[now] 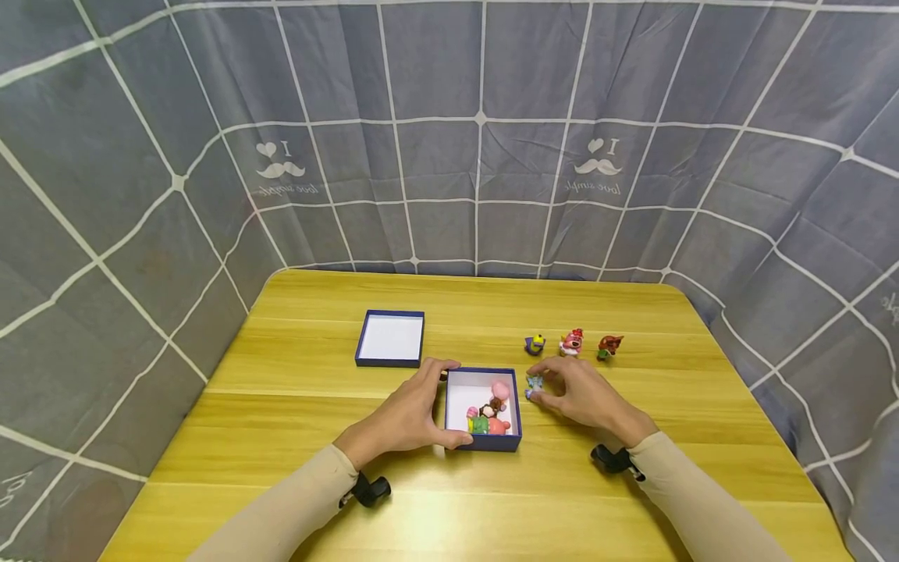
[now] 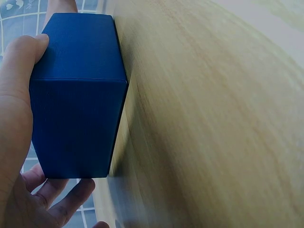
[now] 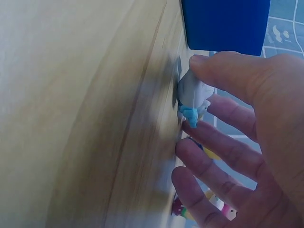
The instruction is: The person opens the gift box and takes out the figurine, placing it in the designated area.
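My left hand (image 1: 414, 410) grips a dark blue box (image 1: 488, 443) from its left side, the thumb at the near wall and the fingers round the far end. In the left wrist view the blue box (image 2: 78, 123) fills the hand's span. Several small toy figures lie inside its white interior, among them a pink one (image 1: 500, 389) and a green and red one (image 1: 488, 425). Just right of the box, my right hand (image 1: 586, 394) pinches a small grey-blue toy figure (image 1: 534, 383) between thumb and fingers. The right wrist view shows the toy figure (image 3: 194, 92) close against the tabletop.
A blue-edged box lid (image 1: 390, 337), white inside, lies at the back left of the wooden table (image 1: 302, 484). Behind my right hand stand a purple and yellow figure (image 1: 535, 344), a pink and red figure (image 1: 572, 342) and a brown figure (image 1: 609, 346). A grey checked curtain (image 1: 435, 164) surrounds the table.
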The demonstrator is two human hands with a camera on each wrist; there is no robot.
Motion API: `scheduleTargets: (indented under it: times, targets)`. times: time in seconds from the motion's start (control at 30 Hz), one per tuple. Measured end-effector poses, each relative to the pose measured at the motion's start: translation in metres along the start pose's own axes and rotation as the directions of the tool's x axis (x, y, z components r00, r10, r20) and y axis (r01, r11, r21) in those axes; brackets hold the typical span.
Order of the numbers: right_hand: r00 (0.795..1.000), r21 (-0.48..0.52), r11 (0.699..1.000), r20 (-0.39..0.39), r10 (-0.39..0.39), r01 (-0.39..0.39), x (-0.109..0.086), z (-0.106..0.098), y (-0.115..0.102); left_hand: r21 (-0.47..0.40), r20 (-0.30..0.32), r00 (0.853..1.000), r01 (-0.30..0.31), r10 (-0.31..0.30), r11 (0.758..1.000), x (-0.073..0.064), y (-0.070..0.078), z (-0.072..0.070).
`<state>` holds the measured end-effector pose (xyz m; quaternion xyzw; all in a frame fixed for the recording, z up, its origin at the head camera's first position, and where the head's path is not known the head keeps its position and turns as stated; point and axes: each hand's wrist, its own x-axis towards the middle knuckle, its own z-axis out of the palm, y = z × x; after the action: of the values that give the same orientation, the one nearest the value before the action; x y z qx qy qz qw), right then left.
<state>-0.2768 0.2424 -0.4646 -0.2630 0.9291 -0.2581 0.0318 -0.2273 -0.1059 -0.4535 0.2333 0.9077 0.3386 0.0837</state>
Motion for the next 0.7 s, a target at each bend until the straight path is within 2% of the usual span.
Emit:
scheduleTargets:
  times: [0.37,0.7]
  targets:
    - [1.000,0.002,1.000,-0.011,-0.017,0.017,0.000,-0.005,-0.004,0.004,0.002,1.000,0.001,-0.001,1.000,0.001,0.000,-0.001]
    - [0.991,-0.080,0.989,-0.034,-0.131,0.128,0.008,-0.021,-0.026,-0.002,0.006,1.000,-0.002,0.002,1.000,0.003,-0.001,-0.002]
